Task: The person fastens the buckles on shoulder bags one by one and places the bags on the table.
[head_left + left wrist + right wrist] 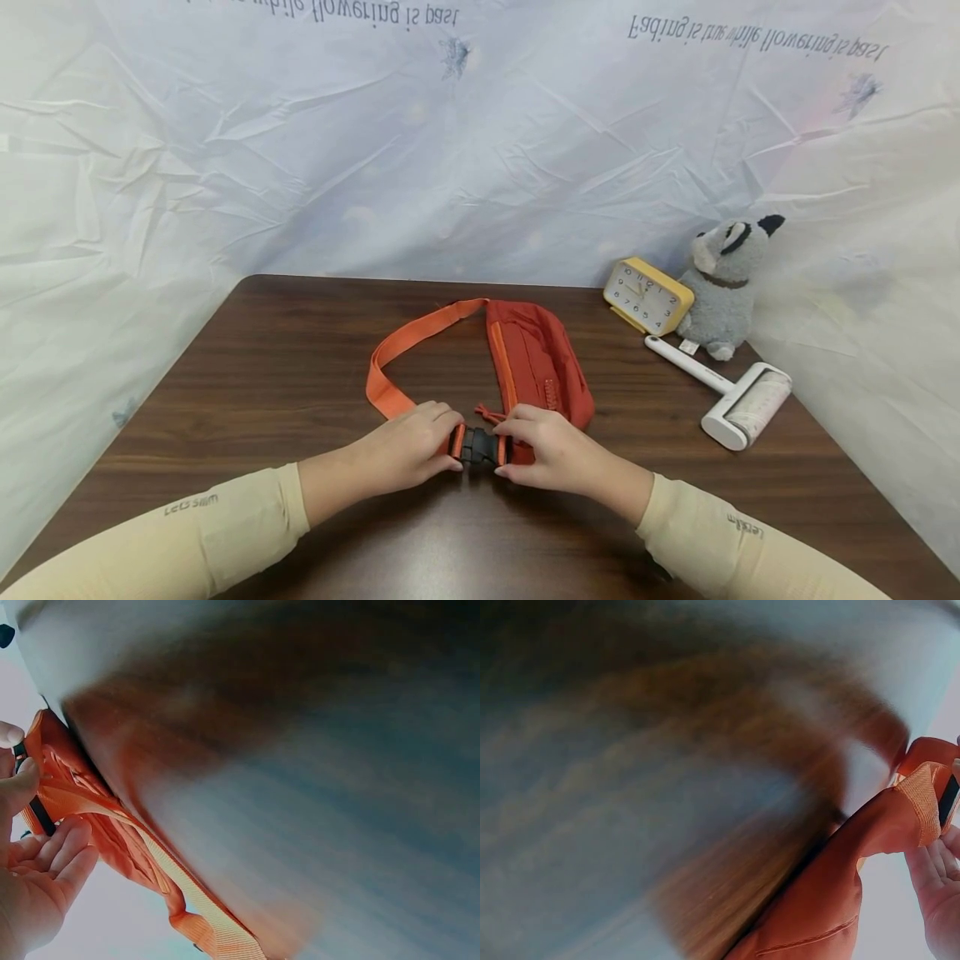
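A red-orange waist bag point(536, 354) lies on the brown table, its orange strap point(397, 350) looping out to the left. The black plastic buckle point(478, 446) sits at the near side, its two halves together between the hands. My left hand point(420, 442) pinches the buckle's left end between thumb and fingers, where the strap threads in. At the right end, my right hand point(547, 446) pinches the buckle beside the bag's lower corner. In the left wrist view, thumb and fingers hold the black buckle edge point(41, 814). The right fingers point(930, 870) show at the frame edge near the webbing.
At the back right stand a yellow alarm clock point(648, 296) and a grey plush toy point(720, 287). A white lint roller point(731, 400) lies in front of them. A pale printed cloth point(450, 167) hangs behind the wooden table point(285, 358).
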Available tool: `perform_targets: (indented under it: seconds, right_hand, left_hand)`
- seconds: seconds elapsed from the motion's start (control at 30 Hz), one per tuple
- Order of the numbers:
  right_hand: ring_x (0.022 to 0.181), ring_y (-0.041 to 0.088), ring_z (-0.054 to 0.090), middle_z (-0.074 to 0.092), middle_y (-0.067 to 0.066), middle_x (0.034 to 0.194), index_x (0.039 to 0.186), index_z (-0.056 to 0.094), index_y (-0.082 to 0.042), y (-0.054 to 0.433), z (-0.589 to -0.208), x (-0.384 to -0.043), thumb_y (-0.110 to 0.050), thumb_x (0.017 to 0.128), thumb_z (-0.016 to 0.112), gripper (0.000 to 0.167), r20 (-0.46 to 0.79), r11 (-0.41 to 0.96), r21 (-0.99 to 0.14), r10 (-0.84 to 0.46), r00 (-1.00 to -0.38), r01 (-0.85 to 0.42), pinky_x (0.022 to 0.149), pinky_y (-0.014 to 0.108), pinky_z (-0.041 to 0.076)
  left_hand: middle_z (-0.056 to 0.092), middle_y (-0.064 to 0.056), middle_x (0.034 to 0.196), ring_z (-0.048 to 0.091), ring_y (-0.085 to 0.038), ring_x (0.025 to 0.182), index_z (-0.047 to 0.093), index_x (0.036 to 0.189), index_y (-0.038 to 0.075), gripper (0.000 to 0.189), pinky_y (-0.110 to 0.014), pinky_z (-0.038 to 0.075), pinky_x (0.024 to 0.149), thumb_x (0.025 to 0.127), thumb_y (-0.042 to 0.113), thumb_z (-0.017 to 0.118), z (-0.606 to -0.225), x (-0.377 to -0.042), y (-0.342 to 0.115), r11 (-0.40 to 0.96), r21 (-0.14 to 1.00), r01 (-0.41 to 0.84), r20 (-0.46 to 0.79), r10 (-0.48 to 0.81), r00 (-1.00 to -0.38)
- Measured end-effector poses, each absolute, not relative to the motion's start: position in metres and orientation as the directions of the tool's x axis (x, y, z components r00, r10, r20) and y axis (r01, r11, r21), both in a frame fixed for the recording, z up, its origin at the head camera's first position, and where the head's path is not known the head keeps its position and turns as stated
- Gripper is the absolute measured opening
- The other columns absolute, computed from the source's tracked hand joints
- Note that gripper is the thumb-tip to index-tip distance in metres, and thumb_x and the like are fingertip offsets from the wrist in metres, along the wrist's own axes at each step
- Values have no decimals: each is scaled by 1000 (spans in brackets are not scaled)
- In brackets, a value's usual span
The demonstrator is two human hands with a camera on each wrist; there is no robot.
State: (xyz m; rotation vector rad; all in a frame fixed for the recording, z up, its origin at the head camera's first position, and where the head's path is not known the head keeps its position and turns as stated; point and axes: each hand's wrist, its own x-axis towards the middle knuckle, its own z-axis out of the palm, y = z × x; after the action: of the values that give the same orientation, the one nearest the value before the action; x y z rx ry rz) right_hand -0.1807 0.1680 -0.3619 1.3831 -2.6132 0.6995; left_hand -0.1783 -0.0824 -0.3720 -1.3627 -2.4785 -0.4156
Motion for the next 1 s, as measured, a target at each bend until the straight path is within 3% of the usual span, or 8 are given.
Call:
perform_targets:
  seconds: [1.0]
  right_hand:
    - [72, 9, 52, 56, -2, 93, 104, 67, -6, 165, -364, -183, -23, 77, 77, 34, 344, 440, -352, -760, -551, -826, 60, 12, 41]
  left_hand:
    - [55, -4, 91, 52, -15, 81, 57, 106, -1, 46, -23, 47, 69, 80, 31, 75, -369, -177, -82, 510, 102, 854, 383, 772, -507]
